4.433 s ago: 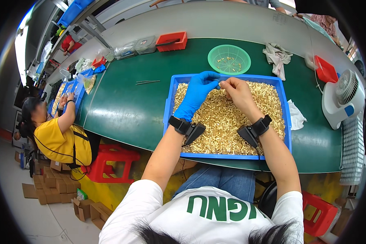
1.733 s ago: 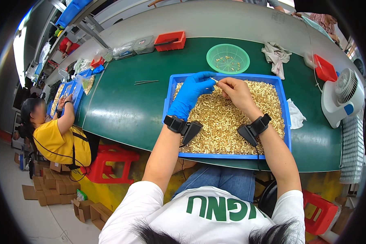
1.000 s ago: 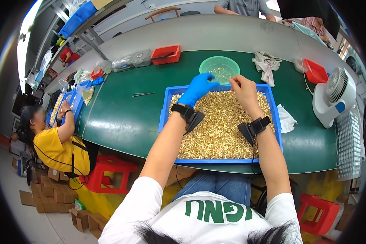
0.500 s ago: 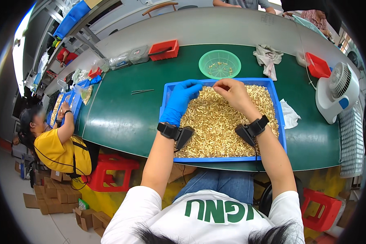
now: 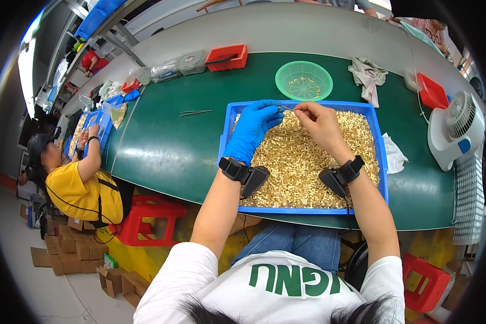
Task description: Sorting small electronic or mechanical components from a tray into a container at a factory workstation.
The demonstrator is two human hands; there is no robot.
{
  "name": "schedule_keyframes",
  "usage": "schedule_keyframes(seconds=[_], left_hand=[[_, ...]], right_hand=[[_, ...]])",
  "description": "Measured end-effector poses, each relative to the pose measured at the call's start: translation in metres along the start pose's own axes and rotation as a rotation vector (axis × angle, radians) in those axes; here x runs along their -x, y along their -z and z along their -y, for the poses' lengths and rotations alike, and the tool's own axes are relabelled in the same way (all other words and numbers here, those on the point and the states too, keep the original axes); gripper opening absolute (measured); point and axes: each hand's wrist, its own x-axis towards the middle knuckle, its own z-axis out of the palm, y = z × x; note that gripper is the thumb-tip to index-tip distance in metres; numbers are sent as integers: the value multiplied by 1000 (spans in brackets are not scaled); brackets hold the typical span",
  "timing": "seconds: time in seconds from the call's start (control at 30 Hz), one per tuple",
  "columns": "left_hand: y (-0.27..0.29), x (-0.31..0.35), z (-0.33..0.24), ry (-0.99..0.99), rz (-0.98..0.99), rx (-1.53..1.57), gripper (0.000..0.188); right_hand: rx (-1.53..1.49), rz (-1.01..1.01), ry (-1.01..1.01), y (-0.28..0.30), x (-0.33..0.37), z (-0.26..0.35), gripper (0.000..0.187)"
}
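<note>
Over the far part of a blue tray (image 5: 384,162) full of small brass-coloured cylindrical pieces (image 5: 308,173), both my hands meet. My left hand (image 5: 256,128), in a blue glove, is closed with its fingertips pinched together; whatever they hold is too small to name. My bare right hand (image 5: 322,128) pinches a thin metal needle-like tool (image 5: 288,108), whose tip reaches to the left fingertips. Just beyond the tray sits a green mesh basket (image 5: 304,66) with several brass pieces in it.
Tweezers (image 5: 195,113) lie left on the green table (image 5: 167,146). Around the tray are a red bin (image 5: 227,59), a grey cloth (image 5: 368,78), a white cloth (image 5: 394,155) and a white fan (image 5: 453,127). A co-worker in yellow (image 5: 86,191) sits at the left.
The thin tool now shows between my hands, where it was not visible before. My left fingers have turned upward, and the whole view has shifted slightly.
</note>
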Motion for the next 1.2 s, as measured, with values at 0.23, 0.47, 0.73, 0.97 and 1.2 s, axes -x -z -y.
schedule_keyframes(seconds=[0.23, 0.47, 0.73, 0.97, 1.2], left_hand=[[4, -2, 0, -24, 29, 20, 14], [-5, -8, 8, -340, 132, -477, 17], [15, 8, 10, -787, -113, -1369, 23], [6, -3, 23, -330, 78, -1190, 13], [10, 4, -22, -97, -73, -468, 14]], right_hand=[[75, 15, 30, 1, -2, 5, 12], [137, 46, 69, -2, -2, 0, 11], [-236, -43, -81, 6, -7, -15, 11], [-122, 20, -99, 2, 6, -12, 11], [-121, 131, -35, -13, -7, 2, 12]])
